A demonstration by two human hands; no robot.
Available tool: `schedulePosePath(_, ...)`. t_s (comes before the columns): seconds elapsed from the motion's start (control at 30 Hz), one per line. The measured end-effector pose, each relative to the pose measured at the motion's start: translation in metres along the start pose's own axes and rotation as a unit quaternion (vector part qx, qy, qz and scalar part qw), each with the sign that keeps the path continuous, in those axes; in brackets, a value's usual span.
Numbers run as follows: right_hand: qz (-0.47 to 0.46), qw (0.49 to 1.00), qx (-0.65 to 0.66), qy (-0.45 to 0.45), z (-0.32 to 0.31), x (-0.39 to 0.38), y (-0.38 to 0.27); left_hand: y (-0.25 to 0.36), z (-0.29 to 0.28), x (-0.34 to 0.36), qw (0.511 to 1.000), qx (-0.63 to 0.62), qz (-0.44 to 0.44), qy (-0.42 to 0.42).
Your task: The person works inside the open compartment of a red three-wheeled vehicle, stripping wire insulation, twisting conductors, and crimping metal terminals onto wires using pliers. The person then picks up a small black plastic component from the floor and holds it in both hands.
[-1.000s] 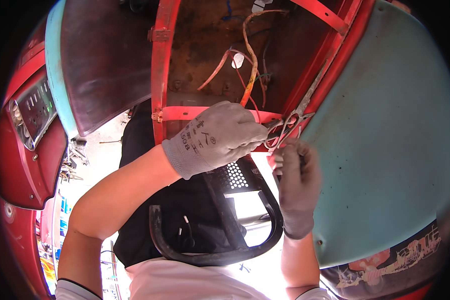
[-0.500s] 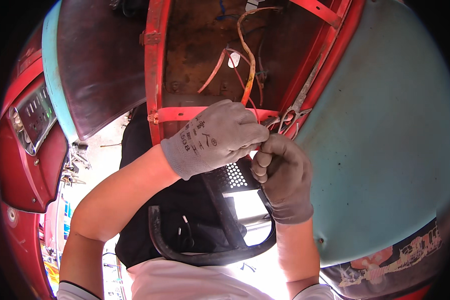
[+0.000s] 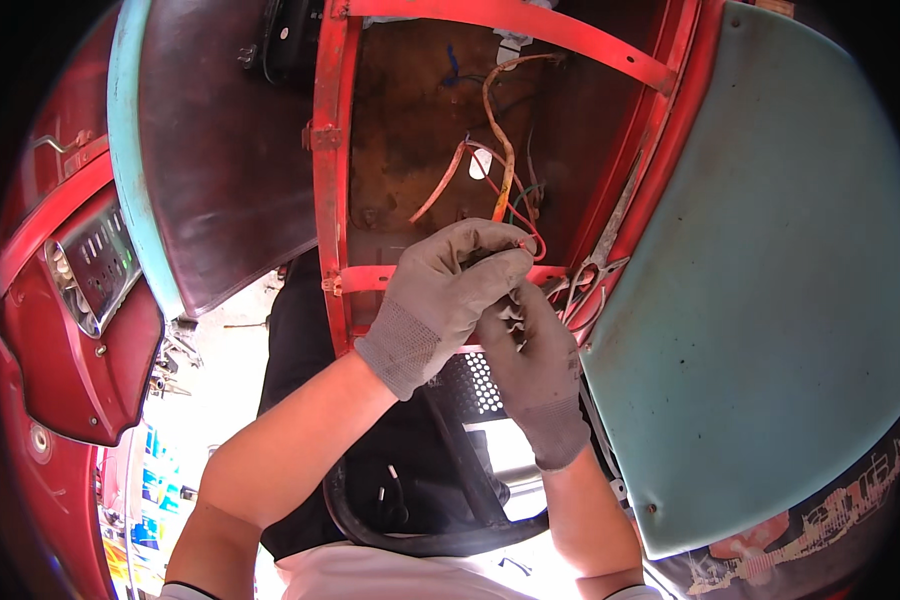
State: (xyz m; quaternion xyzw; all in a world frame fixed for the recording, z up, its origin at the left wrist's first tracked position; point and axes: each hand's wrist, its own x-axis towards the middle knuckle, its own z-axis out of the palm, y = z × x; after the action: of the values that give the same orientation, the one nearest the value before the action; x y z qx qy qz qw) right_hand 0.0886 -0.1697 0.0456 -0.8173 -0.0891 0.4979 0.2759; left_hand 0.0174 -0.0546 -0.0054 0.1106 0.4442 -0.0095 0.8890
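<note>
Both my hands wear grey knit gloves and meet in front of a red metal frame (image 3: 332, 180). My left hand (image 3: 448, 300) pinches a bundle of thin red, orange and green wires (image 3: 500, 185) that hangs from the rusty brown panel (image 3: 410, 130) behind the frame. My right hand (image 3: 532, 365) sits just under it, fingers curled up against the same wire ends. Small metal scissors (image 3: 582, 288) lie against the frame's right edge, next to my right hand and held by neither.
A large pale turquoise panel (image 3: 760, 300) fills the right side. A dark brown curved cover (image 3: 210, 170) with a turquoise rim stands at the left, and a red body part with a lamp (image 3: 80, 300) beyond it. A black curved tube (image 3: 390, 530) loops below my forearms.
My right hand held the scissors up a second ago, then left them on the frame's edge. It has moved in under my left hand at the wires.
</note>
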Motion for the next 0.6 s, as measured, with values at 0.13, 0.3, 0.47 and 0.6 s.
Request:
schedulePosePath(0.13,0.091,0.993,0.063,-0.037,-0.01,0.007,-0.004,-0.005,-0.002,0.002,0.998,-0.053,0.004,-0.022)
schedulePosePath(0.3,0.152,0.983,0.049,-0.085,-0.021,-0.005,-0.002,0.002,0.001,0.005,0.998,-0.061,0.017,0.009)
schedulePosePath(0.47,0.048,0.943,0.328,0.039,-0.04,0.006,0.009,-0.001,-0.004,0.013,0.998,0.02,0.062,-0.004)
schedulePosePath(0.6,0.056,0.95,0.303,0.04,-0.03,0.018,-0.011,-0.005,-0.008,0.015,0.995,0.078,0.054,-0.018)
